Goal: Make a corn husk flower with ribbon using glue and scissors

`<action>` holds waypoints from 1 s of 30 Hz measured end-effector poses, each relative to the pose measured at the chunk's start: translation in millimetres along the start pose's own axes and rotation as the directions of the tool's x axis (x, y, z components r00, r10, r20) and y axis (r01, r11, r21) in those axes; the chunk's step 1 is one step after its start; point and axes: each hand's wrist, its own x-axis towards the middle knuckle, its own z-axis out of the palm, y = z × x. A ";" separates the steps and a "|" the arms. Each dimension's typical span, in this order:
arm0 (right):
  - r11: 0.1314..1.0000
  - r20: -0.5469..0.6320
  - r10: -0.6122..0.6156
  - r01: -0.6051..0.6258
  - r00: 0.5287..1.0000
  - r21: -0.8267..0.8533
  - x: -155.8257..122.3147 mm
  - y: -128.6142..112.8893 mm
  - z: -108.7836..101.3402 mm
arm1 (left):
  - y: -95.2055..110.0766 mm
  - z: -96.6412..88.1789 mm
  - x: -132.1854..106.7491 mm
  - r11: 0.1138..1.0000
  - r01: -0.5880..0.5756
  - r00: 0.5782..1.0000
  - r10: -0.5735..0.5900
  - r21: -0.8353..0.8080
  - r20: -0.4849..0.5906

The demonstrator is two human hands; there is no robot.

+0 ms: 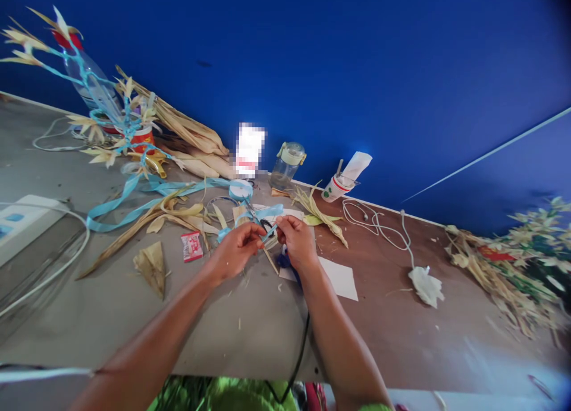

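Note:
Above the table, my left hand (238, 249) and my right hand (296, 239) are close together, both with pinched fingers. A narrow piece of light blue ribbon (269, 231) runs between their fingertips, and each hand grips it. Just behind them lie a loose length of blue ribbon (267, 212) and a roll of blue ribbon (241, 190). A dark blue object (284, 259) sits partly hidden under my right hand; I cannot make out its kind. Pale husk strips (218, 217) lie around the hands.
At left stand a branch with husk flowers (129, 125), a plastic bottle (96, 81) and a white power strip (31, 223). Along the blue wall are a glass jar (286, 166) and a paper cup (335, 188). A black cord (300, 351) hangs over the front edge. Dried husks (488, 274) lie right.

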 end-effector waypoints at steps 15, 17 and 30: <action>0.976 0.045 0.101 -0.108 0.994 0.188 -0.7 -5.2 -2.0 | 7.1 2.0 0.8 0.973 0.071 0.983 -0.105 -0.218 -0.148; 0.987 -0.014 0.048 -0.045 0.999 0.155 -0.7 -5.1 -4.1 | 6.5 1.6 1.2 0.968 0.078 0.983 -0.115 -0.240 -0.145; 0.880 0.280 0.237 -0.328 0.930 0.344 -8.5 -7.2 4.9 | 1.1 2.6 1.3 0.990 0.012 0.990 -0.031 -0.139 -0.135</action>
